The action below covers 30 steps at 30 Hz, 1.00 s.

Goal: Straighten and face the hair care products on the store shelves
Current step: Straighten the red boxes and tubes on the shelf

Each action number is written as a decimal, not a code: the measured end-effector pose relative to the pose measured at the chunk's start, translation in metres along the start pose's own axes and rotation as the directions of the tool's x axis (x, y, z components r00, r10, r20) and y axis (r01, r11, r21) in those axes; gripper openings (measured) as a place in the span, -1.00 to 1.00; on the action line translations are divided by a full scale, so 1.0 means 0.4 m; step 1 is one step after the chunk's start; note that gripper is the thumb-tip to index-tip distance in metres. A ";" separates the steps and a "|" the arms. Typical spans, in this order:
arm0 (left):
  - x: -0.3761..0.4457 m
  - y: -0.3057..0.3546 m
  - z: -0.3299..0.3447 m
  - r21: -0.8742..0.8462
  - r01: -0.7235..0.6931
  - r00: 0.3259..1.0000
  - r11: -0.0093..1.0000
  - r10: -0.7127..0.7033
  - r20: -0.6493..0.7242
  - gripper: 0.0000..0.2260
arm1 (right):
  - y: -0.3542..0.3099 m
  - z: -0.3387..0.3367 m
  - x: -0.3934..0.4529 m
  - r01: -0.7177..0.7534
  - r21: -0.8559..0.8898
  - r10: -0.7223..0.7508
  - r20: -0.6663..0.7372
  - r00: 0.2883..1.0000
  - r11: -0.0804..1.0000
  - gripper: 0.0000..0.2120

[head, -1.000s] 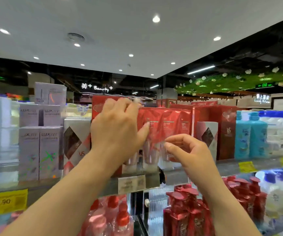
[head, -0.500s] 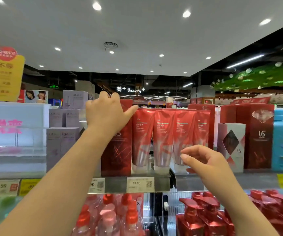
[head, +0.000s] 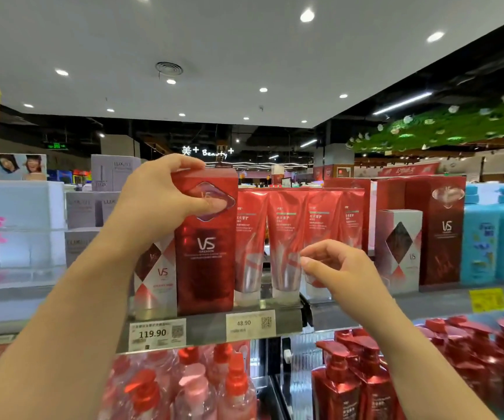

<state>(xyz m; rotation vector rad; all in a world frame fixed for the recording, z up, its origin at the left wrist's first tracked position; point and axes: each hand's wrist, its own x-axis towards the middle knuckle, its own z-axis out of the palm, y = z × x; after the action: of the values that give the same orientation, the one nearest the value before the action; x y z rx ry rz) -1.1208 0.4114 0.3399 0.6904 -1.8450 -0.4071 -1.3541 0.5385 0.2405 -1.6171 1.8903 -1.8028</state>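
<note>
Item: tall red VS carton [head: 205, 247], upright on the top shelf [head: 208, 330], front panel outward, above the 119.90 price tag [head: 156, 334].

Grip, left hand [head: 161, 197]: clamped on the carton's top corner, fingers over the upper edge, thumb pressed on the window panel.

Grip, right hand [head: 340, 268]: loosely curled, fingertips apart, holding nothing, hovering before the red tubes [head: 287, 237].

Handling, judged: thin card, light, stiff at the corners but easily dented at the window; glossy face may slip. Better taken by the side edges than by the panel.

Neighbours: a red-and-white VS box [head: 153, 280] touching at 9 o'clock; the tubes just beside at 3 o'clock, standing cap-down and likely to topple if nudged.

Room: shelf lip close at 6 o'clock; open air at 12 o'clock. Sideways play looks slight; lifting or pivoting in place seems safest. Red pump bottles [head: 353, 386] stand on the shelf below.
</note>
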 end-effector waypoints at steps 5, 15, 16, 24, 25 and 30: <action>-0.028 0.024 -0.010 -0.042 -0.123 0.982 0.992 0.116 -0.150 -0.39 | 0.002 -0.020 -0.001 0.001 -0.043 -0.004 -0.063 0.998 0.999 -0.95; -0.057 0.169 -0.006 -0.204 -0.294 0.939 0.934 0.242 -0.245 -0.38 | 0.070 -0.224 0.040 -0.035 -0.432 -0.169 -0.425 0.889 0.901 -0.81; -0.059 0.187 0.007 -0.229 -0.303 0.941 0.925 0.252 -0.227 -0.37 | 0.079 -0.248 0.055 -0.036 -0.486 -0.210 -0.442 0.872 0.873 -0.76; -0.066 0.294 0.225 -0.229 -0.271 0.962 0.935 0.259 -0.082 -0.42 | 0.114 -0.360 0.187 -0.062 -0.818 -0.050 -0.109 0.993 0.571 -0.41; -0.061 0.305 0.253 -0.225 -0.264 0.964 0.938 0.254 -0.072 -0.41 | 0.116 -0.371 0.195 -0.044 -0.851 -0.026 -0.068 0.997 0.523 -0.42; -0.028 0.351 0.370 -0.207 -0.247 0.969 0.947 0.235 -0.082 -0.41 | 0.102 -0.444 0.182 0.116 -0.858 -0.114 0.068 0.991 0.500 -0.53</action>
<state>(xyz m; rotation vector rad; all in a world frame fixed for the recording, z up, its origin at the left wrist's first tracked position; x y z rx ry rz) -1.2927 0.5203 0.3577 0.3192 -1.7739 -0.4151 -1.5286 0.6003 0.3063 -1.9686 3.0166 -0.7827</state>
